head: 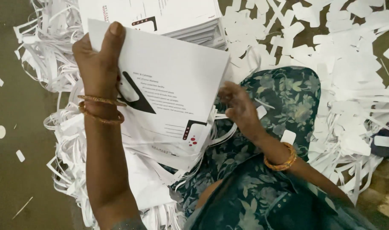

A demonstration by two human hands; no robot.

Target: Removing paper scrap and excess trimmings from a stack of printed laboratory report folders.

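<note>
A stack of printed white sheets (169,89) sits tilted at the centre of the scene, resting on a heap of paper strips (70,140) and against the person's knee. The left hand (98,64) grips the stack's far left corner, thumb pressed flat on the top sheet and fingers curled behind it, two bangles (101,110) at the wrist. The right hand (239,106) is at the stack's right edge, fingers bent and drawn together at the sheet edges; whether they pinch a sheet cannot be told. An orange bangle (281,159) circles that wrist. The knee, covered in dark green floral cloth (284,98), lies just right of the stack. Farther away, a second pile of printed sheets (160,17) lies beyond the left hand. White die-cut offcuts (348,64) cover the floor to the right, and bare brown floor (15,170) shows on the left with a few scattered scraps.
</note>
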